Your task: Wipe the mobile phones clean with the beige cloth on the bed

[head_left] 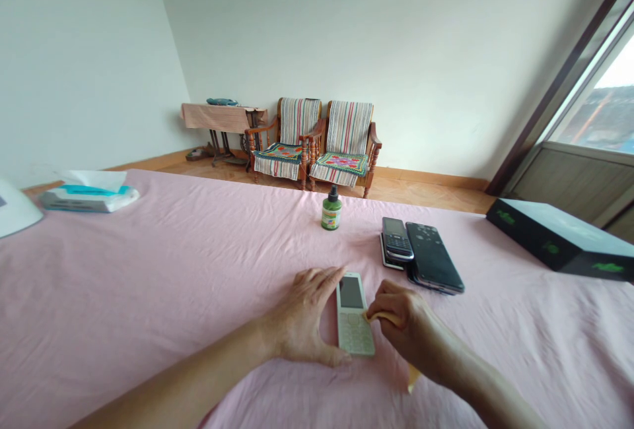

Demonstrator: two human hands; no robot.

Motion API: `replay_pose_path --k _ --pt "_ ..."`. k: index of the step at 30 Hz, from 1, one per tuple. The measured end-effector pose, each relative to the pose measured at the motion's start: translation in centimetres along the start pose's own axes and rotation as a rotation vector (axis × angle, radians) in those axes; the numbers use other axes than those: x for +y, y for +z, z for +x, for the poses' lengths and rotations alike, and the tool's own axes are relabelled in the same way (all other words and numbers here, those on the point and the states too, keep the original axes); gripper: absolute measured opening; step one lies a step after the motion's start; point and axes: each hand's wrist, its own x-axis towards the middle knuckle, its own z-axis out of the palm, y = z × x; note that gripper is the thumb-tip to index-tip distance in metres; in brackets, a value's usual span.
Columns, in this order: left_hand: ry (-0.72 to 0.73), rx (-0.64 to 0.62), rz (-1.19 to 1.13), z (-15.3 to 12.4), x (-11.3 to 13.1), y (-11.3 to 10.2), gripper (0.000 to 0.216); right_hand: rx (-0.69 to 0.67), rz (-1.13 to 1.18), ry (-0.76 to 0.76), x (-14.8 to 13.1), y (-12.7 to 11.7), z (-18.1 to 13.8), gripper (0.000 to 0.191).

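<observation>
A white keypad phone (353, 314) lies face up on the pink cloth (173, 270). My left hand (307, 317) cups its left side, with the fingers at the top corner and the thumb at the bottom edge. My right hand (399, 323) is closed on a small yellow cloth (384, 318) and presses it against the phone's right edge. A corner of the yellow cloth also shows under my right wrist.
A green bottle with a black cap (331, 208) stands beyond the hands. Two dark phones (396, 241) (433, 257) lie to the right. A black box (559, 234) sits far right, a tissue pack (89, 195) far left. Two chairs (317, 145) stand at the wall.
</observation>
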Motion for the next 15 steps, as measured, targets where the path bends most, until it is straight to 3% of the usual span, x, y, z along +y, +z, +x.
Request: replay_pose_path --k 15 --pt "0.002 0.024 -0.009 -0.03 -0.17 0.08 0.119 -0.036 -0.012 0.008 -0.87 -0.62 -0.27 0.032"
